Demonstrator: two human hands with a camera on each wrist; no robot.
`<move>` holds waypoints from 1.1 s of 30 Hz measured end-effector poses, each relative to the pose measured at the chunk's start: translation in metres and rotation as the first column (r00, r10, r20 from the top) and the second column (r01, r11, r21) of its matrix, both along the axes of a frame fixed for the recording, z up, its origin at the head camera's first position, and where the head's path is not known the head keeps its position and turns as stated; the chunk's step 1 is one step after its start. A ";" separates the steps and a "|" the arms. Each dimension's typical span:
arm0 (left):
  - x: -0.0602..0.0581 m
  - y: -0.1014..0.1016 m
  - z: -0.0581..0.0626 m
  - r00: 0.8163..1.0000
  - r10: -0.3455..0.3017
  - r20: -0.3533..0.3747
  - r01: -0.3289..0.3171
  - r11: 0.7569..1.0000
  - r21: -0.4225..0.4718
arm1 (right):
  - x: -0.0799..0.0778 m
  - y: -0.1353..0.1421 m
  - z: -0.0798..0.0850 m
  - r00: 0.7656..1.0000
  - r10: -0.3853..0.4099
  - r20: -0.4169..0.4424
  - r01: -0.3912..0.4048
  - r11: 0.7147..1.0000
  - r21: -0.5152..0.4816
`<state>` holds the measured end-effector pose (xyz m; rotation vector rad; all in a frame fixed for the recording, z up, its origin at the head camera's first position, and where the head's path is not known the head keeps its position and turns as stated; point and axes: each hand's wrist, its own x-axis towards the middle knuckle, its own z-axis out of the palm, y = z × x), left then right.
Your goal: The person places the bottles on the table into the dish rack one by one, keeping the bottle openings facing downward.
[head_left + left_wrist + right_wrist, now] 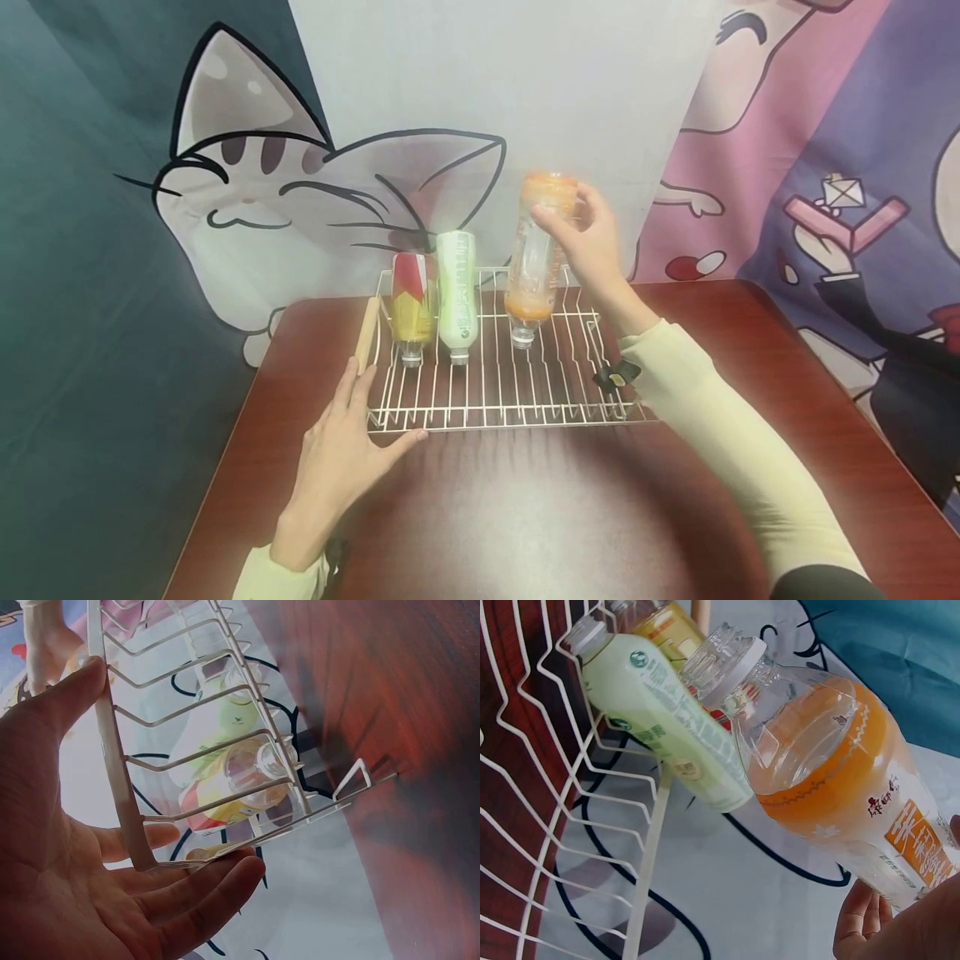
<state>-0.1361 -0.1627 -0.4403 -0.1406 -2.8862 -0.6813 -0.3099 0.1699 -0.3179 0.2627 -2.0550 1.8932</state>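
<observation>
My right hand (592, 237) grips an empty clear plastic bottle with an orange label (536, 250) near its base. The bottle is upside down, its uncapped neck over the white wire rack (495, 421); whether it touches the wires I cannot tell. At the rack's near left corner rests my left hand (341, 450), fingers extended along the side and thumb spread along the front wire (112, 750). Inside the rack, a green bottle (457, 292) and a yellow-and-red bottle (411, 304) stand neck down, side by side at the left.
A reddish-brown table (525, 508) carries the rack. Along the rack's left side runs a light wooden handle or bar (367, 329). Behind the table hangs a cloth with cartoon cats (247, 200). A dark strap with a small device (618, 377) sits at the right wrist.
</observation>
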 end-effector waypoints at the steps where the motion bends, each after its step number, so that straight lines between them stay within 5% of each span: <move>1: 0.000 0.000 0.000 1.000 0.001 0.001 -0.001 1.000 0.001 | -0.002 -0.001 -0.001 1.000 -0.001 0.009 0.001 1.000 0.005; 33: 0.000 0.000 -0.001 0.999 0.001 -0.036 -0.001 1.000 0.000 | -0.037 -0.025 -0.063 0.971 -0.024 0.238 -0.044 0.960 0.278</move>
